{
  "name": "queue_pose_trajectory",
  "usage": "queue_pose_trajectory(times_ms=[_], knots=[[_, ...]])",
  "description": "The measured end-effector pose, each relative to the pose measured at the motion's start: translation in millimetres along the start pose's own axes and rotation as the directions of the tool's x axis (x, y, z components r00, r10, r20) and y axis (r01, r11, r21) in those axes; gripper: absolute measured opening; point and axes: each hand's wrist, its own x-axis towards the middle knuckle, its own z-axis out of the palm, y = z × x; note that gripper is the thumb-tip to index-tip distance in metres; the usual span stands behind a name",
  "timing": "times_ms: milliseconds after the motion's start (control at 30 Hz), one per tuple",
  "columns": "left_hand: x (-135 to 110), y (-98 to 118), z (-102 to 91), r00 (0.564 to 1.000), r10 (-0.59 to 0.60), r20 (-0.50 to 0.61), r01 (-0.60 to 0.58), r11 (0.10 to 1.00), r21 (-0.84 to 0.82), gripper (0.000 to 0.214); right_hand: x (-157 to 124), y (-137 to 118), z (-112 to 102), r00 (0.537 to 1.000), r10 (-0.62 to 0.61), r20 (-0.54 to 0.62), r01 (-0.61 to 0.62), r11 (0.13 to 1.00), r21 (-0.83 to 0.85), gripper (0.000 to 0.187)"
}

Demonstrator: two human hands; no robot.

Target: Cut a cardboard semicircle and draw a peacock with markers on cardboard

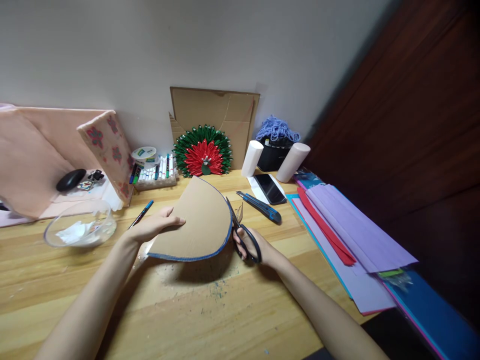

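A rounded, fan-shaped piece of brown cardboard (200, 222) with a blue line along its curved edge is held above the wooden table. My left hand (159, 223) grips it at its left side, thumb on top and the other fingers hidden beneath. In my right hand (257, 246) is a pair of black-handled scissors (252, 241), fingers through the loops. Their blades meet the right edge of the cardboard, with a thin trimmed sliver (240, 212) beside them. Just beyond lies a blue and black utility knife (262, 207). A blue marker (141, 214) rests near my left wrist.
On the left stands a clear bowl (80, 235) with white scraps. Behind are a box of markers (155, 175), a red and green peacock-like decoration (204, 155), a cardboard sheet (210, 107) and a phone (270, 189). Coloured sheets (352, 225) lie on the right.
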Motion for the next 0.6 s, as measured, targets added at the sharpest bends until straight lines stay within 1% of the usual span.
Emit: queue_pose_trajectory(times_ms=[100,167,233,300,333,400,467,500,533,600], knots=[[0,-2,-2.1,0.999,-0.012,0.034,0.014,0.998,-0.064,0.040,1,3,-5,0.999,-0.002,-0.041,-0.001,0.997,-0.073,0.059],[1,-2,-2.1,0.999,-0.015,0.038,0.018,0.996,-0.082,0.037,0,0,-8,0.997,0.011,-0.080,-0.015,0.998,-0.053,0.058],[4,-2,0.2,1.000,0.011,0.023,-0.008,0.994,-0.110,0.035,0,-5,-9,0.995,0.007,-0.104,-0.002,0.999,0.040,0.062],[9,-3,6.2,0.998,0.065,-0.015,-0.066,0.983,-0.172,0.036,0,-13,-9,0.995,-0.008,-0.103,0.026,0.983,0.180,0.068],[12,-3,10.9,0.994,0.094,-0.049,-0.103,0.972,-0.213,0.037,1,-16,-9,0.995,-0.005,-0.096,0.028,0.969,0.247,0.071],[19,-4,24.2,0.978,0.142,-0.152,-0.182,0.936,-0.300,0.040,3,-21,-7,0.995,0.032,-0.092,0.002,0.937,0.350,0.073],[25,-6,42.2,0.955,0.141,-0.262,-0.241,0.883,-0.403,0.040,7,-23,-6,0.990,0.075,-0.115,-0.023,0.917,0.398,0.069],[27,-8,52.5,0.946,0.134,-0.294,-0.264,0.845,-0.465,0.040,10,-22,-5,0.987,0.083,-0.139,-0.020,0.915,0.403,0.065],[28,-9,63.3,0.947,0.118,-0.299,-0.266,0.812,-0.520,0.039,12,-20,-4,0.983,0.076,-0.165,-0.004,0.919,0.395,0.061],[28,-11,84.7,0.957,0.071,-0.280,-0.232,0.769,-0.596,0.040,15,-16,-3,0.978,0.016,-0.208,0.055,0.941,0.333,0.052]])
